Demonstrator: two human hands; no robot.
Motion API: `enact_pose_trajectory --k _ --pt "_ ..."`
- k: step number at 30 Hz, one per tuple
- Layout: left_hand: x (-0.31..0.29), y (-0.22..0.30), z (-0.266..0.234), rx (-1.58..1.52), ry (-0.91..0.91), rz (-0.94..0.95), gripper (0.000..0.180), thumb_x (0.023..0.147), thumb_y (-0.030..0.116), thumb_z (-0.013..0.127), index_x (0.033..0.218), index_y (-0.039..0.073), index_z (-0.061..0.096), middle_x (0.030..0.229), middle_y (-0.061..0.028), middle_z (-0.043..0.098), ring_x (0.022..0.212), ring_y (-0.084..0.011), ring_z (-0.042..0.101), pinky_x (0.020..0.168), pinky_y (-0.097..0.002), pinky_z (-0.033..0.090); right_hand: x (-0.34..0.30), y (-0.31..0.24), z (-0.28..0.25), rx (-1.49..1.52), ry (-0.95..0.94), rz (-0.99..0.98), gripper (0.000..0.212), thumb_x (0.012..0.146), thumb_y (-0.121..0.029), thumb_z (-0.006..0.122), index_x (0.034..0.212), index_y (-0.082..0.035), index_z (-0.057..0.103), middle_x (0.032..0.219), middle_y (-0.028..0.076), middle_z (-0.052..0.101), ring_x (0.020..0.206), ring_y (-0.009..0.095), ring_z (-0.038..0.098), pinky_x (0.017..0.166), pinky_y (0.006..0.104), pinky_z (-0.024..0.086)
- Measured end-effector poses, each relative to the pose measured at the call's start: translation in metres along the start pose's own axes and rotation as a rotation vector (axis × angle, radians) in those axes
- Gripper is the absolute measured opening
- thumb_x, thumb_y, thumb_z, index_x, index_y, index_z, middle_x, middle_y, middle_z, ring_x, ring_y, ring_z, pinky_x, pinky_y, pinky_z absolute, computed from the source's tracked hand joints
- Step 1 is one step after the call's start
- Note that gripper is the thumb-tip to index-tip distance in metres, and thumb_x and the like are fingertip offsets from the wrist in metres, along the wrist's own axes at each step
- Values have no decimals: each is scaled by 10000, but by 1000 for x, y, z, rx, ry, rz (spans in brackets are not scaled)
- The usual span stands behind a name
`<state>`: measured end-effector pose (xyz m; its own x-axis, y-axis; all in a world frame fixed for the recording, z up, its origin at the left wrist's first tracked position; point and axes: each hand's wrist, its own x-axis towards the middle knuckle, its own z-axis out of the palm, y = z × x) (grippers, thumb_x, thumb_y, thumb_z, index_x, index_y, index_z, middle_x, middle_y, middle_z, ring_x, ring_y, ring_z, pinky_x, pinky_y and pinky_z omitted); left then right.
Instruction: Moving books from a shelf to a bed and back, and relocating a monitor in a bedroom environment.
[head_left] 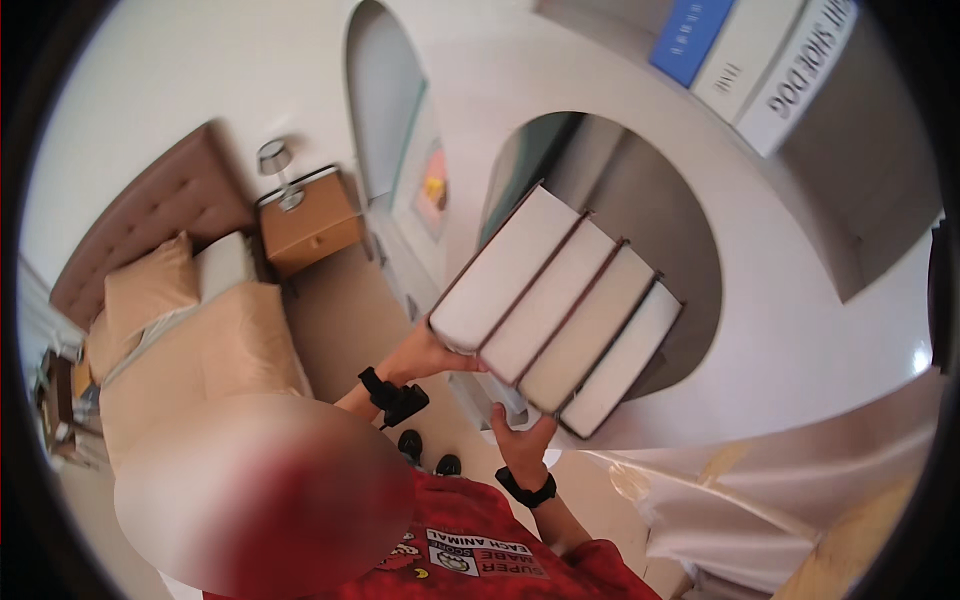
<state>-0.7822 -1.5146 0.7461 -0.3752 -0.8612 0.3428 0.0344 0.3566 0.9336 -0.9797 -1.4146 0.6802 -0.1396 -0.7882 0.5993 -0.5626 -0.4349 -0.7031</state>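
Currently, books (pixel 555 308): four, lined up at arched niche (pixel 692 230).
Left hand (pixel 432 352): set against leftmost book.
Right hand (pixel 525 445): set beside books, thumb raised.
Both grips: cannot be told.

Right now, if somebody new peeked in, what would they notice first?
Probably the four thick hardcover books, lined up with pale pages showing at the arched opening of the white bookcase. The left hand and right hand have their fingers by the books' lower edges. Then the bright red shirt at the bottom.
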Motion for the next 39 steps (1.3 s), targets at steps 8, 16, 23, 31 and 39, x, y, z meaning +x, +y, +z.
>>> enact_pose_trajectory --k 8,16,23,31,39 --pt "-55 -26 -8 168 119 80 1190 564 300 888 1466 32 161 1463 -133 298 1371 -253 256 1126 -391 203 -21 88 -26 -66 -370 -330 507 681 -128 786 1106 31 560 1039 167 610 902 271 605 835 372 472" --pt "-164 -77 -27 -53 554 -167 1065 623 196 869 1451 57 213 1422 -120 362 1311 -234 345 1091 -362 289 3 46 79 -255 -542 -843 578 651 -133 809 1133 34 536 1056 174 607 908 280 605 858 381 468" --pt "-229 -132 -57 -232 852 -24 427 704 88 807 1089 46 627 1000 -33 674 964 -115 593 879 -276 468 -1 35 191 342 -894 -310 943 602 -155 838 1345 49 295 1241 186 453 1131 298 477 983 406 375" --pt "-189 -205 -11 -328 1569 -20 773 696 -20 781 1330 67 347 1221 -41 536 1102 -147 511 956 -322 434 71 77 322 472 -1476 -497 1004 599 -153 826 1398 41 250 1285 173 415 1174 285 453 1005 382 368" --pt "-115 -227 29 -537 1977 -100 844 682 5 797 1345 107 286 1241 -31 484 1165 -160 463 1002 -340 398 117 69 397 659 -2045 -809 1041 609 -196 830 1421 35 221 1386 225 354 1294 346 367 1072 416 310"
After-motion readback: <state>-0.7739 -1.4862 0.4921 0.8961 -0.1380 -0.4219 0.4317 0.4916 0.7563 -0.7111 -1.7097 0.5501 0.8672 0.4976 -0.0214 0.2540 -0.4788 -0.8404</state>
